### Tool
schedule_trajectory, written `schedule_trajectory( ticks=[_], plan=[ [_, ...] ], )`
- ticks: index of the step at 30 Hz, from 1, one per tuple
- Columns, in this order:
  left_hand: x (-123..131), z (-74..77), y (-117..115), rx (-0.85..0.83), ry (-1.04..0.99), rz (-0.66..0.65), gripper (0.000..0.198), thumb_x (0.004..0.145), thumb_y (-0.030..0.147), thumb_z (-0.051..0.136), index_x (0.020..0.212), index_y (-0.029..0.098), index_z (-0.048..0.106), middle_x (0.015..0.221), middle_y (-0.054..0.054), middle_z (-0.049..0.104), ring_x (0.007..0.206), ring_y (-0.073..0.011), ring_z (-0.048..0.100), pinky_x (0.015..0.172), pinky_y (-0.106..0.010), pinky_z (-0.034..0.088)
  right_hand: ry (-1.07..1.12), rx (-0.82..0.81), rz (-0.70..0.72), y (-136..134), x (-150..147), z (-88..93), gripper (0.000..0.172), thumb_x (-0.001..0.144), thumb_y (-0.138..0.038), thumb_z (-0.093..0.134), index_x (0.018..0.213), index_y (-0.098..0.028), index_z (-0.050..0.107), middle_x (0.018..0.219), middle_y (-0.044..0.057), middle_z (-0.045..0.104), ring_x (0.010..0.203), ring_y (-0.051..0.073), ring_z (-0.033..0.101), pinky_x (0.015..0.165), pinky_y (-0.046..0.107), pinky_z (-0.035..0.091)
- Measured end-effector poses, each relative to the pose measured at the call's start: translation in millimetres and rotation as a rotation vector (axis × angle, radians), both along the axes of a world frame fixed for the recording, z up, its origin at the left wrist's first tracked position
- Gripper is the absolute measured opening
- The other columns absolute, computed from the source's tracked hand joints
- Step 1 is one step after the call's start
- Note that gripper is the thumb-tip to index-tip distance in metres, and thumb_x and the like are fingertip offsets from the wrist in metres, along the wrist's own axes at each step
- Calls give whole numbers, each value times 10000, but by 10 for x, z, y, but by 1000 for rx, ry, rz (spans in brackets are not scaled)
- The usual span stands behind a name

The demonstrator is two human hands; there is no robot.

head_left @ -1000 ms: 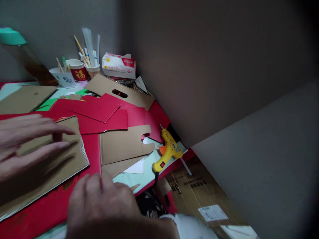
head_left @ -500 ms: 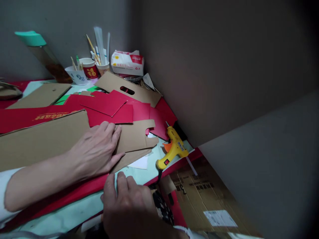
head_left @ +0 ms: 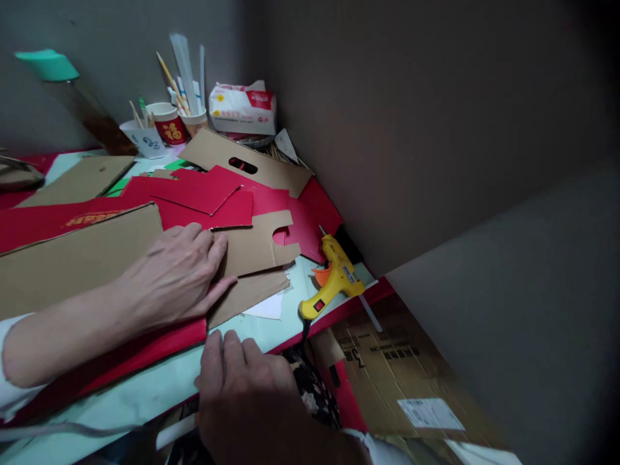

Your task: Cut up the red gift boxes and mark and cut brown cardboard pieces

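My left hand (head_left: 181, 274) lies palm down across a large brown cardboard piece (head_left: 82, 258), thumb spread from the fingers. Its fingertips reach a notched cardboard flap (head_left: 254, 245) with a curved cutout. Red card (head_left: 179, 332) shows along the piece's near edge. Closer to me, my right hand (head_left: 252, 394) is closed at the table's front edge, dark in shadow. A white stick-like object (head_left: 175, 431) juts from the left side of that fist; the rest is hidden inside it. The right fingertips are near the cardboard's lower corner.
A yellow glue gun (head_left: 334, 278) lies at the table's right edge. Red card pieces (head_left: 208, 187) and a cardboard strip with a slot (head_left: 271, 165) lie behind. Cups (head_left: 167, 123), a bottle (head_left: 92, 110) and a tissue pack (head_left: 242, 110) line the wall. A printed carton (head_left: 387, 368) is below right.
The view has shifted slightly, so the table and its contents appear a little higher and further left. Both hands keep much the same pose.
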State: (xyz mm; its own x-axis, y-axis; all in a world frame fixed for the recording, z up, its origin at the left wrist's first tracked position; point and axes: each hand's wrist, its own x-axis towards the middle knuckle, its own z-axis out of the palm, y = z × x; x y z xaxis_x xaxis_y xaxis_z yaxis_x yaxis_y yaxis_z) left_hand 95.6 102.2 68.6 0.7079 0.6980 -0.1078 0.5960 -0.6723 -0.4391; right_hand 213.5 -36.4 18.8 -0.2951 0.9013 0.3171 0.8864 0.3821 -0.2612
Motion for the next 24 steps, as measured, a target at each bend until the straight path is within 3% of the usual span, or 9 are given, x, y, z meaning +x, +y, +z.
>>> schedule_trajectory(
  ticks=[3, 7, 13, 19, 21, 24],
  plan=[
    [-112, 31, -8, -64, -120, 14, 505, 973, 493, 329, 1001, 118, 667, 850, -157, 577, 789, -307, 550, 693, -424, 418, -22, 70, -100, 5, 143, 52, 285, 933, -183, 555, 1195, -75, 592, 1008, 150, 743, 741, 225, 696, 435, 333, 437],
    [-183, -44, -131, -261, -285, 0, 445, 960, 547, 362, 832, 205, 615, 835, -97, 561, 724, -246, 546, 616, -373, 408, -77, 159, -181, 4, 331, 60, 271, 987, -173, 504, 1224, -83, 601, 1151, 184, 726, 939, 260, 708, 550, 345, 497],
    [-64, -213, -251, -368, -279, 30, 306, 935, 457, 423, 925, 185, 562, 831, -101, 571, 696, -266, 574, 583, -373, 410, -99, 172, -161, -78, 304, -81, 293, 979, -119, 443, 1163, -28, 652, 1161, 204, 740, 833, 242, 734, 478, 342, 466],
    [-17, -130, -246, -507, -263, 19, 227, 932, 423, 432, 947, 217, 525, 872, -88, 595, 729, -256, 585, 631, -370, 438, -124, 165, -148, -118, 305, -90, 281, 969, -129, 480, 1159, -30, 663, 1198, 213, 724, 779, 218, 723, 476, 323, 431],
    [-18, -70, -197, -438, -266, 29, 252, 956, 442, 409, 945, 217, 522, 879, -83, 591, 758, -252, 590, 641, -359, 439, -131, 181, -173, -115, 309, -105, 261, 963, -131, 506, 1145, -40, 669, 1206, 210, 722, 758, 211, 712, 480, 320, 417],
    [-32, -21, -55, -177, -165, 100, 288, 994, 414, 371, 1026, 178, 532, 848, -86, 569, 743, -258, 585, 604, -346, 398, -130, 197, -178, -113, 311, -148, 247, 967, -135, 527, 1152, -50, 667, 1214, 204, 720, 790, 207, 711, 511, 319, 429]
  ],
)
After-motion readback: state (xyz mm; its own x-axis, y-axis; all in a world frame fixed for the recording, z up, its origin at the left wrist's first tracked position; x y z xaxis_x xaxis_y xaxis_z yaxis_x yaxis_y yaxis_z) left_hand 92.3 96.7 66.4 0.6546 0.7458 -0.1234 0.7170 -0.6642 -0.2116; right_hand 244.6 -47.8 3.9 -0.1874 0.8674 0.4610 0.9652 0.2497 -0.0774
